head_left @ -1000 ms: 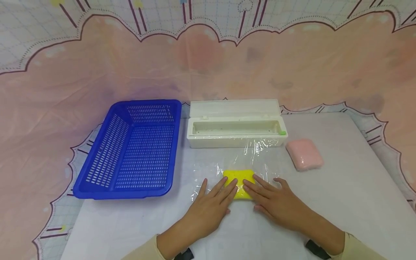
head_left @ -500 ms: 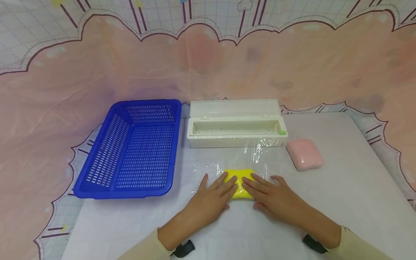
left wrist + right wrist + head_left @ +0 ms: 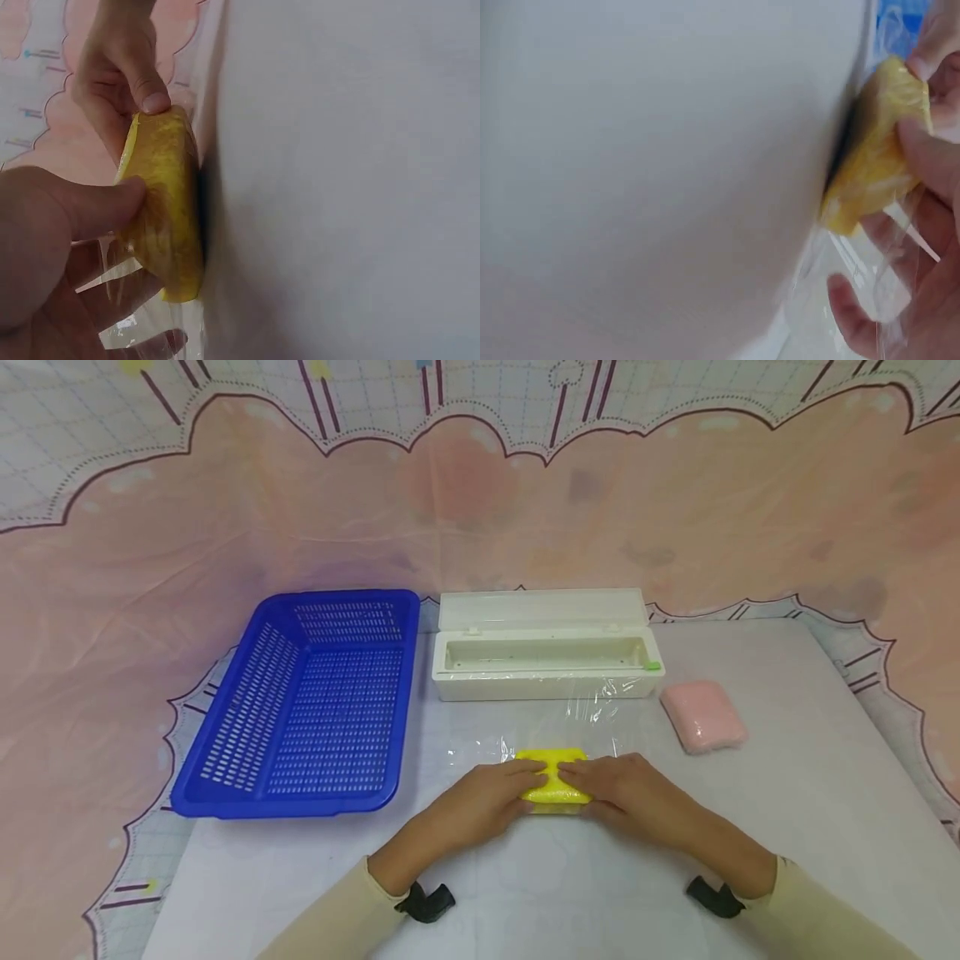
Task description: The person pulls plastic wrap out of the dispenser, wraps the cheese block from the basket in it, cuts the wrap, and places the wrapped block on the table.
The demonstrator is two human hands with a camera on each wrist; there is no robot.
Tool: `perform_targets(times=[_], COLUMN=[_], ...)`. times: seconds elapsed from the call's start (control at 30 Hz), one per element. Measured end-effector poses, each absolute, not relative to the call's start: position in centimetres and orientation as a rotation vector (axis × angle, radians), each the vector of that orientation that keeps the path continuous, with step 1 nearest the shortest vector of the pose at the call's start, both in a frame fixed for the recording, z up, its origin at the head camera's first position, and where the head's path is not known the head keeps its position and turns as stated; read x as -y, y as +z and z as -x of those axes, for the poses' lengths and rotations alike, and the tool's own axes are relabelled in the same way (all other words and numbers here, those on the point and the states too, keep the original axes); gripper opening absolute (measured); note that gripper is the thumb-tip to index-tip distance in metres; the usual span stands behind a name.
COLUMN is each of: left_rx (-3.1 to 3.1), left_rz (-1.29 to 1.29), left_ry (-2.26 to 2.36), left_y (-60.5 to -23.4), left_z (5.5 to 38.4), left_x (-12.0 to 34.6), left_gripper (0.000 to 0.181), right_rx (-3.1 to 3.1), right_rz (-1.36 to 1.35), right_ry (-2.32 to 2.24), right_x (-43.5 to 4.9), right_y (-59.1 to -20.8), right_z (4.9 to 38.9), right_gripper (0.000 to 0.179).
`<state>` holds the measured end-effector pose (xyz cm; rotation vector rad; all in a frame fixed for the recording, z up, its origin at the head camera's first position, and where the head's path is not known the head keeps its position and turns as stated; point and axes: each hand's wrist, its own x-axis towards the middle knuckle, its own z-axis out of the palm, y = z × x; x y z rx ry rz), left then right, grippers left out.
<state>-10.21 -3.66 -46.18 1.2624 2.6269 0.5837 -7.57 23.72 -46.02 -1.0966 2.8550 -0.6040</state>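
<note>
A soft-looking yellow block [image 3: 556, 790], partly covered by clear cling film [image 3: 480, 748], stands between my two hands near the middle of the table. My left hand [image 3: 480, 806] grips its left side, thumb on the near face and fingers over the top. On the opposite side my right hand [image 3: 637, 802] holds it the same way. In the left wrist view the yellow block [image 3: 169, 202] has its near edge raised a little off the white surface. Film hangs over the fingers in the right wrist view, around the yellow block [image 3: 877, 142].
Behind the block sits a white cling film dispenser [image 3: 547, 687], lid up, with a green slider [image 3: 652, 666] at its right end; the film stretches from it. A blue plastic basket [image 3: 288, 806] stands at left. A wrapped pink block [image 3: 702, 717] lies at right.
My hands went from flat, spread fingers on top of the yellow block to gripping its sides with thumbs on the near face. Its near edge has tipped up.
</note>
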Motion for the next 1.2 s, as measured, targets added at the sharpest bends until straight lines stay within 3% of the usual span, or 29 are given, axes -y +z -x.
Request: perform_targets(times=[0.2, 0.4, 0.5, 0.87, 1.2], left_rx=[-2.467, -2.452, -2.512, -2.992, -3.059], left_rz=[-1.049, -0.792, -0.706, -0.911, -0.832], left_ry=[0.893, 1.091, 1.137, 0.977, 1.008], left_y=[-45.1, -44.9, -45.0, -45.0, -45.3], left_z=[12.5, 15.2, 16.2, 16.6, 17.5], left_x=[3.7, 2.9, 2.3, 1.2, 0.8], left_gripper=[0.041, 0.041, 0.038, 0.027, 0.027], right_rx=[-2.720, -2.691, -2.716, -2.961, -3.217], right_rz=[0.925, 0.719, 0.638, 0.504, 0.466], right_ry=[-0.910, -1.140, -1.157, -1.103, -0.972], right_x=[-24.5, -24.2, -23.8, -22.3, -21.4], right_y=[-45.2, -44.9, -45.2, -45.6, -45.6], right_z=[9.4, 11.8, 12.8, 14.8, 15.1], right_gripper=[0.055, 0.039, 0.043, 0.048, 0.032])
